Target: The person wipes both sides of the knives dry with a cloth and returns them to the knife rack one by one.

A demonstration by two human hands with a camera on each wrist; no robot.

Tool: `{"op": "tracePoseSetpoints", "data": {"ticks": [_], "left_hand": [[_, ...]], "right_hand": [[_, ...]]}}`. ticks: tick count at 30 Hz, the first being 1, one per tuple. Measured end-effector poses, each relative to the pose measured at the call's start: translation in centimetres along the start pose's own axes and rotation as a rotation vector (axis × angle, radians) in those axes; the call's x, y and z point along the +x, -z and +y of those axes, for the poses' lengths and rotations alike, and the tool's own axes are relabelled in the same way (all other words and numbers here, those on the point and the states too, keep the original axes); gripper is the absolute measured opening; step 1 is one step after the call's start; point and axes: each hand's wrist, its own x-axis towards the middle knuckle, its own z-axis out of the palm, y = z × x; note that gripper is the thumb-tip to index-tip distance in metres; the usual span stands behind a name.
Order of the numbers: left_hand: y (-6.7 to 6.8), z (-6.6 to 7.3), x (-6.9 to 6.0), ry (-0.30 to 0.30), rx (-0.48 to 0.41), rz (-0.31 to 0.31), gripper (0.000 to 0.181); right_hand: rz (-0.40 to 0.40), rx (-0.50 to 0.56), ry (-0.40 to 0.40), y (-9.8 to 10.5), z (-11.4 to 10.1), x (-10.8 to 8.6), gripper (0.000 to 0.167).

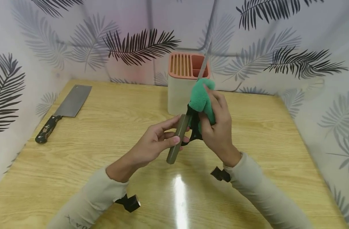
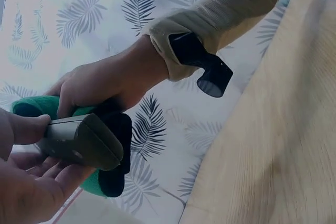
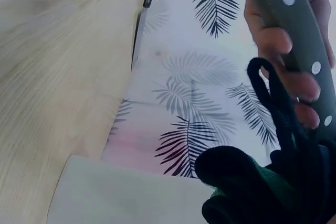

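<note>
Knife point(image 1: 181, 128), one: grey-green handle with pale rivets, long narrow blade point(image 1: 203, 66); held in the air above the counter point(image 1: 106, 178), tilted, tip up and away. Judged stiff, of moderate weight, smooth enough to slip, its edge presumably keen; best taken by the handle, with the blade touched only through fabric. Left hand point(image 1: 154, 138): pinching the handle between thumb and fingers. Green cloth point(image 1: 199, 95), one, black-edged with a loop: soft and light by its look, folded about the lower blade. Right hand point(image 1: 218, 127): gripping the cloth, thumb opposite fingers. Knife holder point(image 1: 177, 95), one: pale body, orange slotted top, standing just behind. Cleaver point(image 1: 70, 105), one: dark patterned handle, lying flat at far left. Leaf-printed sheet point(image 1: 85, 35): backdrop and sides.
</note>
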Motion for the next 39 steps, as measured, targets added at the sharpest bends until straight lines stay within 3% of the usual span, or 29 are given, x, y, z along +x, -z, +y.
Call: {"op": "tracePoseSetpoints", "data": {"ticks": [8, 12, 17, 23, 28, 31, 33, 35, 39], "left_hand": [[0.1, 0.1, 0.5, 0.020, 0.054, 0.185, 0.046], [0.5, -0.2, 0.7, 0.022, 0.062, 0.222, 0.048], [0.8, 0.1, 0.8, 0.013, -0.017, 0.241, 0.046], [0.8, 0.3, 0.8, -0.026, -0.174, 0.142, 0.052], [0.5, -0.5, 0.6, -0.065, -0.286, 0.083, 0.077], [0.6, -1.1, 0.7, -0.101, -0.338, 0.077, 0.064], [0.7, -1.4, 0.7, -0.141, -0.371, 0.066, 0.048], [0.9, -1.5, 0.7, -0.178, -0.404, 0.044, 0.035], [1.0, -1.4, 0.5, -0.191, -0.433, 0.008, 0.035]], "right_hand": [[-0.157, -0.169, 0.169, -0.2, -1.3, -1.5, 0.051], [-0.188, -0.185, 0.174, -0.1, -1.9, -3.1, 0.055], [-0.219, -0.151, 0.169, 0.0, -2.9, -5.5, 0.047], [-0.223, -0.272, 0.322, 1.0, -4.6, -7.0, 0.038], [-0.141, -0.453, 0.328, 1.4, -6.0, -4.3, 0.049], [-0.125, -0.541, 0.305, 0.9, -6.8, -2.8, 0.055], [-0.136, -0.585, 0.337, 0.3, -7.2, -2.7, 0.056], [-0.161, -0.620, 0.392, -0.1, -7.7, -3.1, 0.055], [-0.228, -0.650, 0.488, 0.0, -8.5, -4.7, 0.050]]}}
